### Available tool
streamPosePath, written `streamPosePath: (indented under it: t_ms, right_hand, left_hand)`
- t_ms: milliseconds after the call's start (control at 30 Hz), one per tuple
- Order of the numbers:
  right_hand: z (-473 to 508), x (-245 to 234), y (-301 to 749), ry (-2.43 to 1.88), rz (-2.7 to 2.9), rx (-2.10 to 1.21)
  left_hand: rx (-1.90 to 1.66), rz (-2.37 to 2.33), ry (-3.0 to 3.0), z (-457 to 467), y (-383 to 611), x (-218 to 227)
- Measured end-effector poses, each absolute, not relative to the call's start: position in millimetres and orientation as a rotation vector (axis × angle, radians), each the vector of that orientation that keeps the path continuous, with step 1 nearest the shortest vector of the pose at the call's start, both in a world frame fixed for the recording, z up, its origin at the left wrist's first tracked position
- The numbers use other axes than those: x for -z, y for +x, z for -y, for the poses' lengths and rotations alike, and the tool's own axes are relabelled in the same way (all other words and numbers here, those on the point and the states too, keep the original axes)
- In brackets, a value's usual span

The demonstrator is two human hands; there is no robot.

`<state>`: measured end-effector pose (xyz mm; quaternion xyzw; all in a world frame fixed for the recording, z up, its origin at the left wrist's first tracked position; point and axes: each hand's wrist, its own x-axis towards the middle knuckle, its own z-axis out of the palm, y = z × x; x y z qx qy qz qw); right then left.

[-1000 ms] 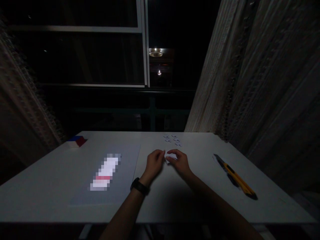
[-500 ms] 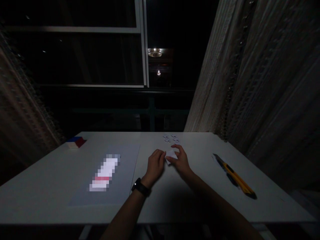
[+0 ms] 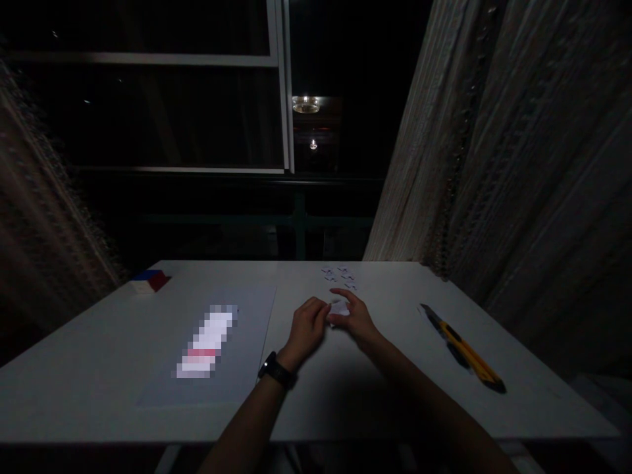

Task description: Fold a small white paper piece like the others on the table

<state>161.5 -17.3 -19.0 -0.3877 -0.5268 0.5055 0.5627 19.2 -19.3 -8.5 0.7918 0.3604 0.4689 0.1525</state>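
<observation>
A small white piece of paper sits between both my hands, low over the white table. My left hand, with a black watch on its wrist, pinches the paper's left edge with curled fingers. The fingers of my right hand close over its right side. Several small folded paper pieces lie on the table just beyond my hands.
A yellow and black utility knife lies to the right. A grey mat with a blurred white and pink item lies to the left. A red and blue block sits at the far left corner. Curtains hang on both sides of a dark window.
My hands have shifted slightly around the paper; the right fingers lifted and closed down on it again. The paper looks smaller and more covered now.
</observation>
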Motion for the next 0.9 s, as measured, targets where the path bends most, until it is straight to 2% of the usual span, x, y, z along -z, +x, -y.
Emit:
streamPosePath:
  t_ms: [400, 600, 900]
  right_hand:
    - [19.1, 21.1, 161.0, -0.952, 1.144, -1.213]
    - [19.6, 24.3, 165.3, -0.933, 1.297, -1.294]
    - [19.2, 9.1, 184.5, -0.915, 1.426, -1.498]
  left_hand:
    - [-1.190, -1.120, 2.334, 23.2, 22.8, 4.3]
    - [-0.951, -1.118, 2.357, 18.7, 15.7, -0.2]
    - [-0.950, -1.089, 2.160, 4.4, 16.5, 9.6]
